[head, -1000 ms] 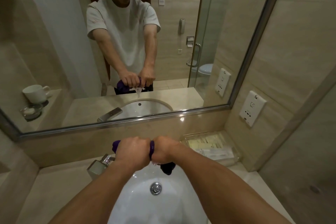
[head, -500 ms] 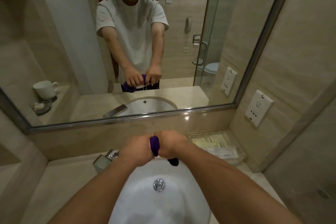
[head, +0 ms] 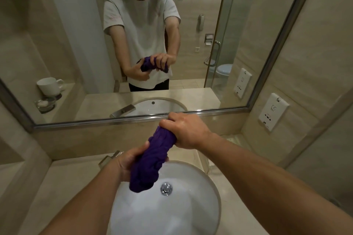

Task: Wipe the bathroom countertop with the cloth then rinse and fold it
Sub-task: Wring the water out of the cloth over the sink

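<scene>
A purple cloth (head: pixel 152 156), bunched into a thick twisted roll, hangs over the white sink basin (head: pixel 191 206). My right hand (head: pixel 183 131) grips its upper end, raised near the mirror's lower frame. My left hand (head: pixel 129 162) grips the roll lower down, its fingers wrapped round the cloth from the left. The cloth's loose lower end dangles above the drain (head: pixel 166 188). The beige stone countertop (head: pixel 57 187) surrounds the basin.
The chrome tap (head: pixel 108 158) stands behind my left hand, mostly hidden. A large mirror (head: pixel 76 44) covers the back wall. White sockets (head: pixel 273 111) sit on the right wall. A clear tray (head: pixel 235 139) lies behind my right forearm.
My hands were side by side, wringing the cloth low over the basin. Now they have come apart: the right hand has risen, the left is lower, and the cloth stretches between them.
</scene>
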{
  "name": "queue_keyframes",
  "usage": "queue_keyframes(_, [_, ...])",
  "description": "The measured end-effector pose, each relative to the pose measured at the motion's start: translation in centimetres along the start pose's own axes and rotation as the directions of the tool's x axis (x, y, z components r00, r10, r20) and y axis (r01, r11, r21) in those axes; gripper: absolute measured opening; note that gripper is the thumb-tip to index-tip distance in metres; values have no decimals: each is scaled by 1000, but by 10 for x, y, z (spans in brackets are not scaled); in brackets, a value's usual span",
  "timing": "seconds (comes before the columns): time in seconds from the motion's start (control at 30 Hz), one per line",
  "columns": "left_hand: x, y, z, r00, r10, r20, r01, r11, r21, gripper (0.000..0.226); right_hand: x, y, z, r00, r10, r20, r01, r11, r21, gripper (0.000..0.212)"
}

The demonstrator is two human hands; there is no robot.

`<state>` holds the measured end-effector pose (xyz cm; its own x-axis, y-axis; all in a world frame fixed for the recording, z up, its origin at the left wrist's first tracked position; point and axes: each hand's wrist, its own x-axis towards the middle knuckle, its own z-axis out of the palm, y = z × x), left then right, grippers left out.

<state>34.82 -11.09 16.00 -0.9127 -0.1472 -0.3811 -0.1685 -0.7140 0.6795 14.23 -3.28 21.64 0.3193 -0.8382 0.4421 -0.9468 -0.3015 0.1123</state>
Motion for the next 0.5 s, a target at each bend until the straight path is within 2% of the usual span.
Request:
queue_keyframes(0.07, [5,-4,-1,991,44,125,-45,999,3,92,1,2,-4,1000,-3,-22,3,1000,-24,47])
queue_keyframes(0.13, [9,-7,2,931,102,349,-108,994,-2,98,0,8,-9,999,5,-45,-8,998,-65,47])
queue_keyframes(0.2, [13,-7,0,871,63,487,-60,998,-22,88,-3,15,-12,998,31,-53,-36,994,-102,48])
queue_keyframes(0.23, [13,-5,3,872,20,489,-24,1000,3,80,-5,19,-13,998,50,-46,-55,992,-114,48])
queue_keyframes(0.3, [12,0,13,927,-96,362,39,986,161,75,-8,25,-14,997,70,-25,-73,989,-131,48])
queue_keyframes(0.37, [13,7,25,987,-131,92,81,904,419,64,-11,26,-14,998,61,24,-57,987,-152,49])
queue_keyframes(0.43, [15,13,39,986,-67,-154,154,726,670,39,-12,25,-15,991,70,112,-49,982,-181,48])
queue_keyframes(0.5, [21,20,39,947,80,-312,240,470,849,31,-11,20,-17,949,183,255,-136,972,-192,45])
